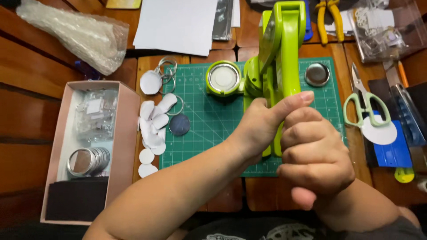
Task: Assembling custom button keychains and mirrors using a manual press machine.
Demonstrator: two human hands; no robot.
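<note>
We see both forearms come in from the bottom edge and meet over the middle of the table. The left hand is wrapped tight around the green lever of the press, with the thumb lying along the lever. The right hand is closed in a fist just under the left one, clamped on the lower end of the same lever.

The press stands on a green cutting mat, and its round tray sticks out to the left. A metal disc lies on the mat at the right. The mat lies on a brown wooden table. Left of the mat are white paper circles and a pink box; at the right lie scissors.
</note>
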